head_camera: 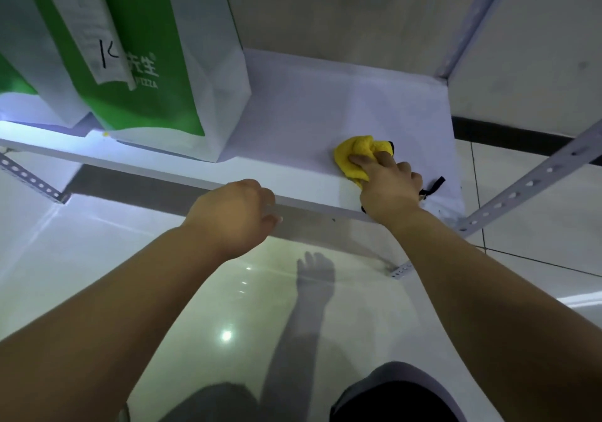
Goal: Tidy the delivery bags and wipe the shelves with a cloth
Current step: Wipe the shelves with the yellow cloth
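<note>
Observation, head view. The right hand (389, 190) was clasped on a bunched yellow cloth (353, 157), with the fingers (361, 160) pushed into its folds. The cloth was pressed flat against the white shelf (293, 112), near the front edge and toward the right end. A black loop (435, 187) lay on the shelf just beside that hand. I could not tell whether it belonged to the cloth.

The left hand (234, 216) sat at the shelf's front lip with its fingers curled. Whether they gripped the lip or only hovered against it could not be told from this angle.

A green-and-white delivery bag (146, 63) stood upright on the left part of the same shelf, well apart from the cloth. A second bag (19, 89) stood beside it, mostly out of view. A perforated metal upright (521, 187) framed the right corner. Glossy floor tiles (228, 324) lay below.

Judged step: wiping the open stretch of shelf, with the bags not yet shifted.

Risks from here:
- A long leftward stroke could knock the nearer bag. It is tall with a narrow base, so it would likely tip or slide.
- The cloth was close to the front edge, so a stroke toward the body could drag it over and drop it to the floor.
- The loose black loop could snag on the corner bracket.
- Leaning hard on the lip could rock the light rack and unsettle the bags.
- The strip beneath the bags would stay unwiped unless they are lifted.
</note>
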`<state>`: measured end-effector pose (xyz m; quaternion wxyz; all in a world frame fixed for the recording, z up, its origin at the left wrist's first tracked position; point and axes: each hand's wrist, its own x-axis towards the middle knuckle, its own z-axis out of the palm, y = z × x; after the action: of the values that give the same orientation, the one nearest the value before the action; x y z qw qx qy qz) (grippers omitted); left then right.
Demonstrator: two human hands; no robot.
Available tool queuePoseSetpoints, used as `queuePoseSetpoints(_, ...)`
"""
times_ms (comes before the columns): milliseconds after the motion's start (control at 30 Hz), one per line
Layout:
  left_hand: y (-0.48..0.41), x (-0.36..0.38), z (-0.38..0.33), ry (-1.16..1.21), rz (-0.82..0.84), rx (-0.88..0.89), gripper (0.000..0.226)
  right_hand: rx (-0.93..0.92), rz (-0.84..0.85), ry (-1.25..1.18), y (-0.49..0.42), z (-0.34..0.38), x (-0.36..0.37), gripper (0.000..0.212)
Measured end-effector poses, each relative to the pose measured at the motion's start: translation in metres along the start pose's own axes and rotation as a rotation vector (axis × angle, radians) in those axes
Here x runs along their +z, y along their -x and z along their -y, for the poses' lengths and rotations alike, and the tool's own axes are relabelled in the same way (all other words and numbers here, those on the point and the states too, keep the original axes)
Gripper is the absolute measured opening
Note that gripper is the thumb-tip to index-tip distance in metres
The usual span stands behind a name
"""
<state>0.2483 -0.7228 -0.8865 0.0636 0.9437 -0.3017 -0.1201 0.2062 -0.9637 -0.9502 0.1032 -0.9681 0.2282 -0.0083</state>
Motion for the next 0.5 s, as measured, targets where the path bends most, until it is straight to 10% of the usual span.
queuePoseSetpoints(200,-0.012,0.004,0.031,0.135,-0.105,0.053,0.035,0.072,-0.017,0.065,0.003,0.035,-0.017,0.030)
queuePoseSetpoints(500,-0.023,-0.020,0.104,0.286,-0.327,0.151,0.032,-0.124,-0.255,-0.403,0.015,0.157,-0.010,0.035)
